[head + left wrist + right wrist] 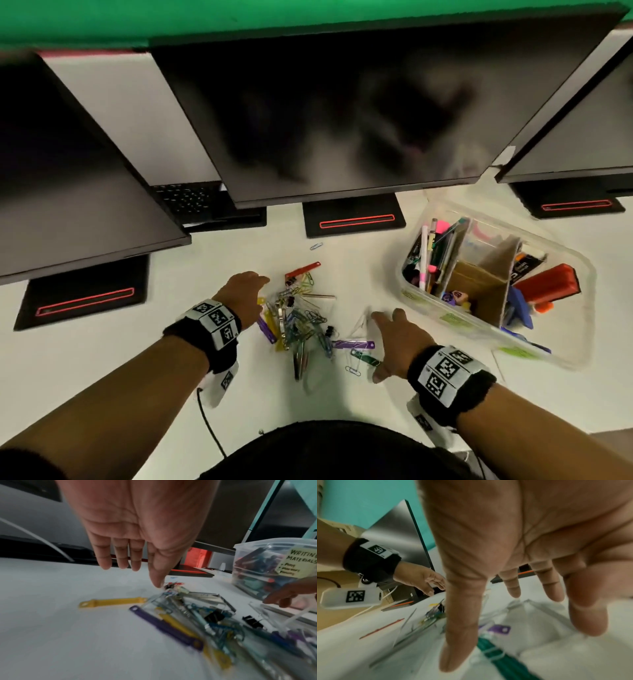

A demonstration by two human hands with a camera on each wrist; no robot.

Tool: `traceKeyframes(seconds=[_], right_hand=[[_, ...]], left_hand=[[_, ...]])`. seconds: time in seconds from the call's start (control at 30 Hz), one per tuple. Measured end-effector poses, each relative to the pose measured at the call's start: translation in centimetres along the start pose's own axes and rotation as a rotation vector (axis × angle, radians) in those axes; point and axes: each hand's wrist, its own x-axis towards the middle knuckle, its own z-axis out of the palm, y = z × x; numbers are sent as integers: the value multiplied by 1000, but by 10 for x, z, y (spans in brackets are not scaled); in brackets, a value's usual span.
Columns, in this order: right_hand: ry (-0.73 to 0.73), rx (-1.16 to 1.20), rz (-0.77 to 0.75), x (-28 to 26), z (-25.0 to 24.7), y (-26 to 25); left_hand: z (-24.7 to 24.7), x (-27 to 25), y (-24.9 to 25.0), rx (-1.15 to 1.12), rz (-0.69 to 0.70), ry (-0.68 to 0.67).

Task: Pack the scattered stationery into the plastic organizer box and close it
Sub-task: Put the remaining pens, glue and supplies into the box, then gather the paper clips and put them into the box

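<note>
Between the two hands, on the white worktop (102, 370), lay a loose heap of paper clips and fastener strips (301, 318). The left hand (241, 296) hovered at the heap's left edge with its grip spread, fingers straight and holding nothing; from the left wrist view its index fingertip (158, 584) came down close to the far end of the pile, though blur hid whether it touched. Just under that hand lay a yellow strip (112, 602) and, nearer the wrist, a purple strip (164, 626). The right hand (394, 342) was spread too, palm down at the heap's right edge, grasping nothing; below its thumb lay a green strip (503, 661) and a second purple strip (499, 628). Beyond the right hand's outer side stood the clear plastic organizer box (579, 274), lidless, its cardboard-divided compartments holding pens and markers. A lone paper clip (315, 246) lay farther off, past both hands.
</note>
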Motion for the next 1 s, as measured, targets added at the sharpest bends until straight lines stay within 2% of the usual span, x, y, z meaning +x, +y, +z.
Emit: traceKeyframes(seconds=[0.2,0.43,0.6,0.73,0.9,1.0], right_hand=[[84,77,40,16,17,-17],[132,302,-70,43,11,-27],[203,154,-62,49,6,-23],[220,98,-107,53,3,-16],[127,-53,-216,69,-5,-14],[103,-118,-236,72,-10,-16]], left_hand=[[11,0,-21,-72,-26,-15],[-2,24,16,-137,111,-4],[-4,52,51,-102,185,46],[7,62,67,-46,226,-11],[13,58,74,-19,307,-55],[10,55,74,175,327,-59]])
